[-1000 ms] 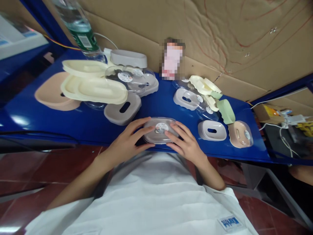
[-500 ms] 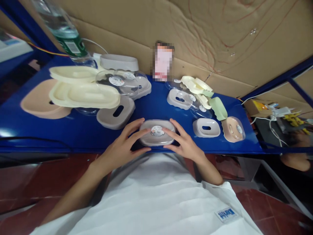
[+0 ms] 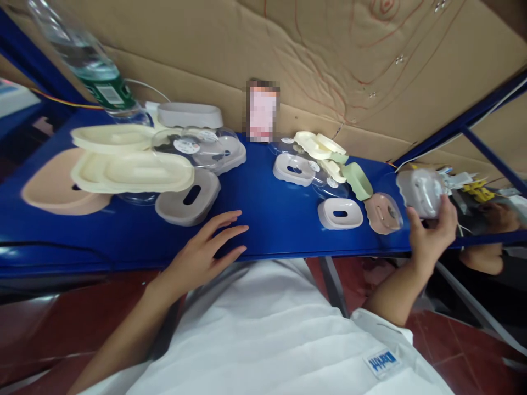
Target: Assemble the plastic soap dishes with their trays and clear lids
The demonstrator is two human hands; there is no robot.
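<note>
Right hand (image 3: pixel 430 236) grips the grey oval lidded plastic box (image 3: pixel 420 192), raised beyond the blue table's (image 3: pixel 267 214) right end. Left hand (image 3: pixel 201 249) lies spread on the table. A white slotted tray (image 3: pixel 340 213) and pink lidded box (image 3: pixel 382 213) sit between them.

Right hand (image 3: pixel 430 236) carried grey box (image 3: pixel 420 192) rightward (lifted).

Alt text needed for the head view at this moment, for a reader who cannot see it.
The person's right hand holds a grey lidded box up past the right end of a blue table, while the left hand lies flat and open on the table's near edge. Cream, pink, grey and green box parts and clear lids crowd the table, with a water bottle at back left.
</note>
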